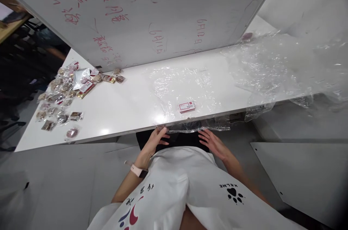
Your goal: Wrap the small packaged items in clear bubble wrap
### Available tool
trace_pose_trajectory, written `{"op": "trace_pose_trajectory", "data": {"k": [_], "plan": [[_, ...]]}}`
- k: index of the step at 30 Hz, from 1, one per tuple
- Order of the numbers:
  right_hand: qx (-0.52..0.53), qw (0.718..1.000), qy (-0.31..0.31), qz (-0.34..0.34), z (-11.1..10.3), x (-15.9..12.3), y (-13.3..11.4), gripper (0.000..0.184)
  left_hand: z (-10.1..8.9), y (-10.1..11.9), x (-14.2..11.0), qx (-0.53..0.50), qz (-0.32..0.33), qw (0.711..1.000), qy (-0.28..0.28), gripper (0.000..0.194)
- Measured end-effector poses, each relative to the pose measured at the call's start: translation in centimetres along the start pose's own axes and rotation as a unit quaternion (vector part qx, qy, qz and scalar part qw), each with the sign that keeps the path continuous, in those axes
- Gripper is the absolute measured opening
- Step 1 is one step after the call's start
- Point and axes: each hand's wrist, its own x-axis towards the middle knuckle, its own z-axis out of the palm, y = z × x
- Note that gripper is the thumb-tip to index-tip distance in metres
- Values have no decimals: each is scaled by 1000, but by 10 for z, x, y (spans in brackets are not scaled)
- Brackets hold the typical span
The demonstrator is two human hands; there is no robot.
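A clear plastic bag point(176, 85) lies spread on the white table, its near edge hanging over the front. On the plastic rests a small red-and-white card or flat packet point(186, 106). My left hand point(157, 141) is at the left end of the hanging edge, thumb by the plastic and fingers apart; no firm grip on it shows. At the right end, my right hand point(214, 144) has its fingers stretched toward the plastic, touching or very near it. A pale watch is on my left wrist.
Many small wrapped packets point(62, 88) are heaped at the table's left end. More crumpled clear plastic point(261, 70) covers the right end and drapes over the edge. A whiteboard point(152, 12) with red writing stands along the table's back.
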Motion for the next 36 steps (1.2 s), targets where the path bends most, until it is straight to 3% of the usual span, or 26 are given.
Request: {"op": "trace_pose_trajectory", "data": {"k": [4, 7, 10, 14, 16, 19, 21, 24, 27, 29, 33, 36], "plan": [[14, 998, -31, -55, 8, 19, -49, 44, 12, 19, 5, -69, -20, 996, -45, 45], [27, 994, -39, -101, 10, 24, -98, 40, 8, 38, -4, -95, 11, 993, -70, 42], [26, 988, -28, -153, 15, 38, -131, 37, 3, 56, -3, -148, 33, 987, -59, 48], [-86, 967, -18, -240, 29, 70, -146, 34, 10, 72, 16, -146, 131, 980, -43, 64], [-205, 940, -10, -273, 33, 82, -145, 34, 19, 73, 24, -110, 169, 979, -38, 68], [-342, 887, -20, -309, 33, 91, -138, 34, 39, 69, 30, -32, 240, 970, -27, 58], [-384, 864, -34, -323, 31, 93, -134, 36, 51, 66, 33, 55, 314, 947, -45, 52], [-411, 852, -32, -324, 28, 92, -130, 40, 61, 65, 39, 242, 400, 882, -62, 49], [-424, 844, -22, -329, 25, 92, -127, 40, 57, 65, 51, 420, 429, 800, 3, 50], [-431, 837, -12, -338, 23, 93, -125, 39, 49, 65, 59, 487, 425, 761, 55, 43], [-449, 815, 17, -366, 23, 92, -119, 38, 35, 62, 70, 538, 427, 719, 104, 29], [-458, 796, 49, -393, 27, 97, -118, 36, 36, 63, 75, 550, 423, 709, 128, 26]]}}
